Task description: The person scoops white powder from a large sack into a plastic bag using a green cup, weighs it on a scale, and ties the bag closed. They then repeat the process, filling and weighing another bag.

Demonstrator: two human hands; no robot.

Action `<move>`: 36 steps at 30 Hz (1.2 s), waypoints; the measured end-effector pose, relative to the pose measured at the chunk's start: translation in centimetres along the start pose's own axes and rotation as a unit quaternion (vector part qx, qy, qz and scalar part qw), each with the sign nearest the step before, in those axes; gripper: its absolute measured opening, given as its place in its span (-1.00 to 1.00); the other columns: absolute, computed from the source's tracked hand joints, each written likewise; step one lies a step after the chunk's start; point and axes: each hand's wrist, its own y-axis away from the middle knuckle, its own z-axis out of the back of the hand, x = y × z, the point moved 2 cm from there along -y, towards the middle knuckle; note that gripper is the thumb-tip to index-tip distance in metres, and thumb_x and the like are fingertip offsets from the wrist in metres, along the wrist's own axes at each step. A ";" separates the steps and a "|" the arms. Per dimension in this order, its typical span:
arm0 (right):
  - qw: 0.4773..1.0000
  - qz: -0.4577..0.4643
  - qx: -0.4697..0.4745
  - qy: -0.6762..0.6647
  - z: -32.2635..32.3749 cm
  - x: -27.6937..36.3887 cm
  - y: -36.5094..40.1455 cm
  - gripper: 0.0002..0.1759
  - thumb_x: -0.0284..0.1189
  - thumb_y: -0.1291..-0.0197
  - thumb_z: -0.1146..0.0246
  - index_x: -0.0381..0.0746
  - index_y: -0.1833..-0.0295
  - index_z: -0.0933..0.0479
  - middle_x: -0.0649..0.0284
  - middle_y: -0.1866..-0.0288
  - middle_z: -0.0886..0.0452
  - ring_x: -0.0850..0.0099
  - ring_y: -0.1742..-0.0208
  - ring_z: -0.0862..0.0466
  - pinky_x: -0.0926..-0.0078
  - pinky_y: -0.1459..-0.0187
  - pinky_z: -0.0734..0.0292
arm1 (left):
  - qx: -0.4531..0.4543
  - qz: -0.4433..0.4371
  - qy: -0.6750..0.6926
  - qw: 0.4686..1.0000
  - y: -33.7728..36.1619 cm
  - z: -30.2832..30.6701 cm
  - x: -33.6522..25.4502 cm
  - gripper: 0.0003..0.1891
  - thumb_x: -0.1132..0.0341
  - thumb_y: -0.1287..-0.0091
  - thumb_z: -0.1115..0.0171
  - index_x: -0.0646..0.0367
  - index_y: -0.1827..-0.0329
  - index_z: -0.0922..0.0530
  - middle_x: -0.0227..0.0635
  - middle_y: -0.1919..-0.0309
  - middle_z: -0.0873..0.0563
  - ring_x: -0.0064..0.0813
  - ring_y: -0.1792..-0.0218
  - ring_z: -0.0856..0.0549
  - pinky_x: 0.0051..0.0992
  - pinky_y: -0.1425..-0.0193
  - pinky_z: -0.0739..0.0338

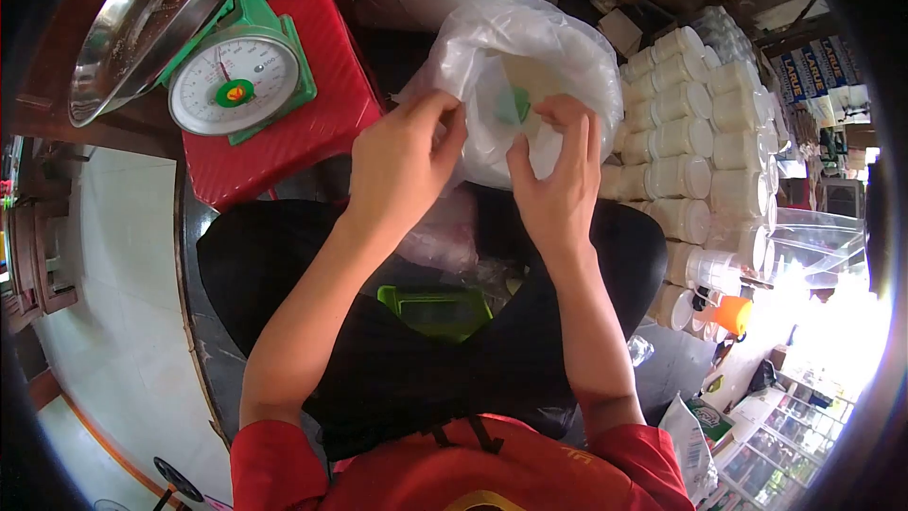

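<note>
Pinching the bag [530, 47] at its mouth, left hand [402, 166] and right hand [558, 180] seem to be spreading it open. It sits at 12 o'clock, scale [236, 80] at 10, jars [700, 132] at 3. Going on calls for gentle, even pulls on thin film.

Red stool [284, 156] is standing just left of the grip on the plastic bag [530, 47] and carrying a green dial scale [236, 85]. Steel pan [151, 19] is sitting on top of the scale, further left of the grip. Pale tiled floor [113, 322] is showing down-left of the grip, well apart from it. White lidded jars [700, 132] are standing stacked in rows just right of the grip; can't tell what's bearing them. Green plastic piece [435, 308] is lying below the grip, toward the person; support unclear.
</note>
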 end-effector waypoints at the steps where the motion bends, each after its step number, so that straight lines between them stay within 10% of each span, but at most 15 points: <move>1: 0.993 0.107 -0.037 0.012 0.1 0.4 0.0 -0.70 -0.64 -0.14 -0.32 -0.27 -0.01 -0.54 0.11 -0.07 -0.68 0.07 0.01 -0.71 0.20 0.01 -0.62 | 0.015 -0.006 -0.003 1.000 0.1 0.1 -0.5 -0.85 0.34 -0.41 -0.36 0.19 0.05 -0.66 -0.18 0.25 -0.77 -0.25 0.39 -0.78 -0.35 0.32 -0.66; 6: 0.977 0.184 0.079 -0.077 -0.6 1.2 0.7 -0.68 -0.71 -0.14 -0.27 -0.27 -0.02 -0.53 0.11 -0.03 -0.68 0.03 0.00 -0.69 0.16 -0.01 -0.62 | 0.027 -0.083 -0.034 0.996 0.4 0.2 -1.0 -0.81 0.38 -0.34 -0.39 0.15 0.03 -0.66 -0.16 0.19 -0.76 -0.12 0.33 -0.79 -0.26 0.28 -0.68; 11: 0.967 0.016 0.253 -0.028 -0.3 0.6 1.1 -0.74 -0.62 -0.18 -0.25 -0.29 -0.01 -0.58 0.11 -0.08 -0.68 0.08 -0.06 -0.70 0.11 -0.08 -0.60 | -0.020 -0.081 -0.017 0.996 -0.1 0.8 -1.2 -0.88 0.40 -0.30 -0.38 0.11 0.16 -0.60 -0.30 0.33 -0.71 -0.19 0.34 -0.77 -0.25 0.33 -0.63; 21: 0.952 0.260 0.156 0.039 -0.6 1.6 1.3 -0.67 -0.62 -0.05 -0.28 -0.35 0.00 -0.59 0.07 -0.08 -0.68 0.09 -0.15 -0.68 0.15 -0.28 -0.56 | -0.027 -0.181 0.022 0.983 0.0 1.8 -2.8 -0.84 0.43 -0.33 -0.37 0.11 0.06 -0.67 -0.34 0.21 -0.71 -0.22 0.26 -0.76 -0.32 0.23 -0.67; 26: 0.933 0.158 0.318 0.061 -1.9 0.8 2.7 -0.75 -0.63 -0.04 -0.28 -0.35 0.10 -0.58 0.00 0.03 -0.68 0.02 -0.12 -0.69 0.10 -0.20 -0.59 | -0.027 -0.184 0.012 0.982 0.3 1.6 -2.5 -0.84 0.41 -0.32 -0.38 0.11 0.06 -0.67 -0.35 0.19 -0.71 -0.24 0.23 -0.76 -0.31 0.21 -0.68; 36: 0.918 -0.073 0.240 -0.309 -2.3 -1.2 3.8 -0.61 -0.55 -0.27 -0.26 -0.35 -0.22 -0.59 -0.02 -0.25 -0.67 0.11 -0.32 -0.62 0.23 -0.25 -0.52 | 0.012 -0.269 0.035 0.962 2.4 0.0 -4.9 -0.79 0.35 -0.27 -0.38 0.09 0.06 -0.65 -0.39 0.12 -0.65 -0.32 0.21 -0.73 -0.32 0.14 -0.69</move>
